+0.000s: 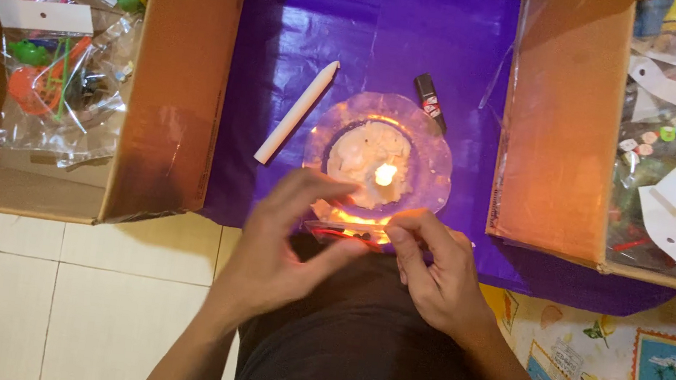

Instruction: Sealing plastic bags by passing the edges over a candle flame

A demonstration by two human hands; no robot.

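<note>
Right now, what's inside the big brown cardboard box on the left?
The brown cardboard box holds clear plastic toy packets with white card tops, showing orange and green toys. Whatever lies underneath them is covered.

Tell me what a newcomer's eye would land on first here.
The small candle flame burning in a clear round glass dish at the centre of the purple plastic sheet draws the eye first. Just below it, the left hand and right hand pinch a small clear plastic packet lit orange by the flame. Open brown cardboard boxes of bagged colourful toys flank the sheet on both sides.
</note>
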